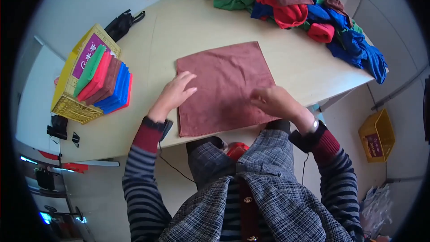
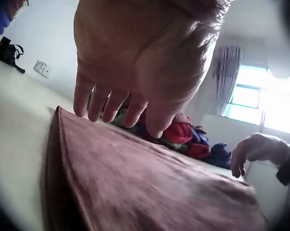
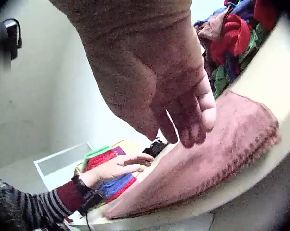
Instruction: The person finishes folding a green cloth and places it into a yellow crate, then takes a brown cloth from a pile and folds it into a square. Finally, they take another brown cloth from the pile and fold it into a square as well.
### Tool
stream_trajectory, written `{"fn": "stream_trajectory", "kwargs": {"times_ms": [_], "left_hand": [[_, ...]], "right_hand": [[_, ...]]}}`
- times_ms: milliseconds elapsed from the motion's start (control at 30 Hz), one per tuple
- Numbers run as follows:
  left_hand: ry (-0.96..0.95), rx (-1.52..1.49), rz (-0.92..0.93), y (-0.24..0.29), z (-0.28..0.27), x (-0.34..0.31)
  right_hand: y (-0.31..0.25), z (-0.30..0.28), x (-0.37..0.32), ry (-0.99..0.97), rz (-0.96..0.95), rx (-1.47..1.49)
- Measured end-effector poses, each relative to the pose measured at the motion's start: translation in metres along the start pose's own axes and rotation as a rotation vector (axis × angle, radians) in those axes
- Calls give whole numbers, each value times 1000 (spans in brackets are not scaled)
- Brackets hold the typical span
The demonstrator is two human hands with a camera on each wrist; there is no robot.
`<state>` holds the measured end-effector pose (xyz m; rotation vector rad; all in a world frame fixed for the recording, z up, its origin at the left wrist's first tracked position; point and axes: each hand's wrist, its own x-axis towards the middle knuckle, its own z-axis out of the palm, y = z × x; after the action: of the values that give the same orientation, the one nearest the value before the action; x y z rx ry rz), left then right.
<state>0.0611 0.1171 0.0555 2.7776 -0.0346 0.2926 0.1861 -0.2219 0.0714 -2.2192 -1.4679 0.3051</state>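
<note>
A brown cloth [image 1: 219, 76] lies spread in a rough square at the table's front edge, with a few soft wrinkles. Over its left edge is my left hand [image 1: 174, 92], fingers extended and holding nothing; the left wrist view shows the palm [image 2: 145, 53] above the fabric. My right hand [image 1: 277, 101] hovers at the cloth's right side, its fingers loosely bent with nothing between them. In the right wrist view, those fingers [image 3: 190, 120] hang over the cloth, whose stitched edge [image 3: 231, 168] runs along the table's rim.
At the left, a yellow box [image 1: 85, 114] holds a stack of folded green, red, brown and blue cloths [image 1: 107, 83]. Behind it lies a black bag [image 1: 123, 24]. A heap of crumpled cloths [image 1: 291, 9] covers the far right. Another yellow box [image 1: 377, 135] stands on the floor at right.
</note>
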Motion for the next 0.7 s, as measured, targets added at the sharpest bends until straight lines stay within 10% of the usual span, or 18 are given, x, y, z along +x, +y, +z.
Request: {"fn": "stream_trajectory", "kwargs": {"times_ms": [233,467,700], "left_hand": [[-144,155,47,12,30,72],[-273,171,311,110,31,6],[-591,56,193,134,8,-38]], "right_hand": [[81,12,118,77,100,-257],[127,13,160,46,163,-247],[120,14,165,68,206,-399]]}}
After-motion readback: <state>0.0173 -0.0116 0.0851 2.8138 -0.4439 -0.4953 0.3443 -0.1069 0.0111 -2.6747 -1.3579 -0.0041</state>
